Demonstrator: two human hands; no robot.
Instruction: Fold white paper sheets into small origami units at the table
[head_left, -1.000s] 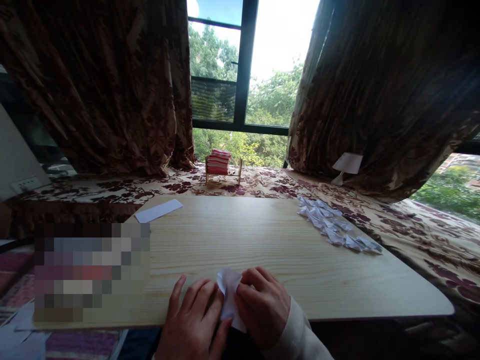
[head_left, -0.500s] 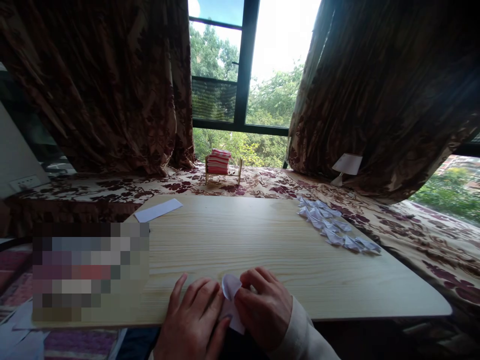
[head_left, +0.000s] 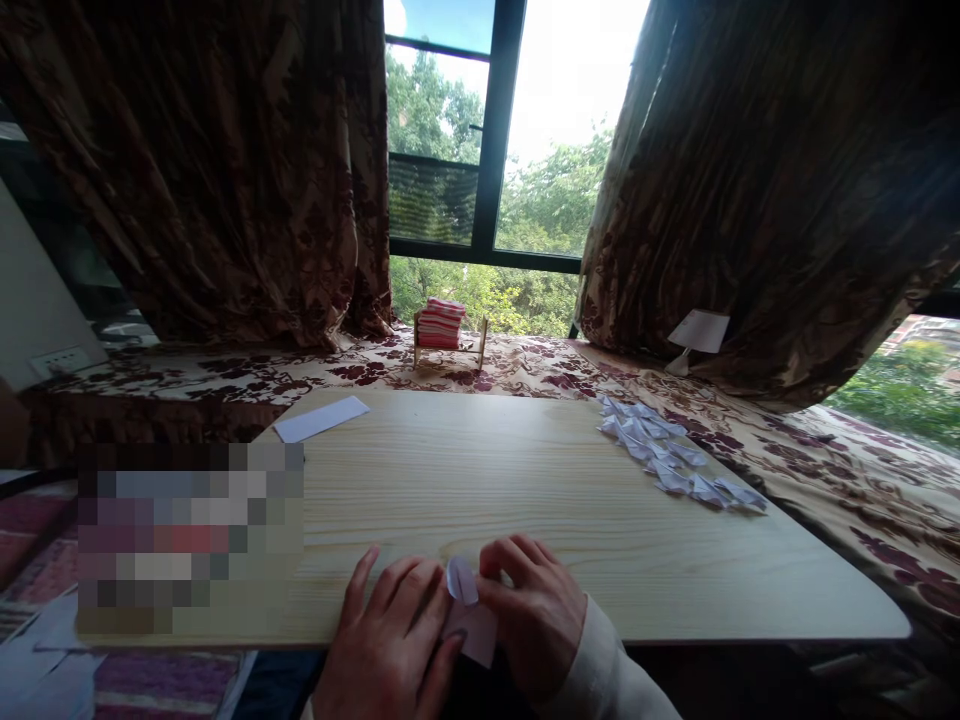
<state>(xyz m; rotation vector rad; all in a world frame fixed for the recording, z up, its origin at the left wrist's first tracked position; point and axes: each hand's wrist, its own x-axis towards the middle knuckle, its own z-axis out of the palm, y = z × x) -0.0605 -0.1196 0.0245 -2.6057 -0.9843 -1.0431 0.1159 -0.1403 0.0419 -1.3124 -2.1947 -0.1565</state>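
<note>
A small white piece of paper (head_left: 475, 632) lies at the table's near edge between my hands, its far end curled up in a loop. My left hand (head_left: 391, 628) rests on the table to the left of it. Its thumb presses on the paper and its fingertips lie along the curl. On the right side my right hand (head_left: 534, 612) has its fingers bent, with thumb and forefinger pinching the edge of the curled end. The paper's underside and part of its left edge are hidden.
Several folded paper pieces (head_left: 660, 450) lie heaped at the table's (head_left: 510, 480) right edge. A white paper strip (head_left: 322, 419) lies at the far left corner. Beyond the table are a small rack of red-striped cloths (head_left: 441, 325) and a lamp (head_left: 697, 332). A blurred patch covers the left side.
The paper's curled end has folded down a little toward me, and more of its flat lower part shows. My right fingers have shifted slightly right; my left hand stays nearly still.
</note>
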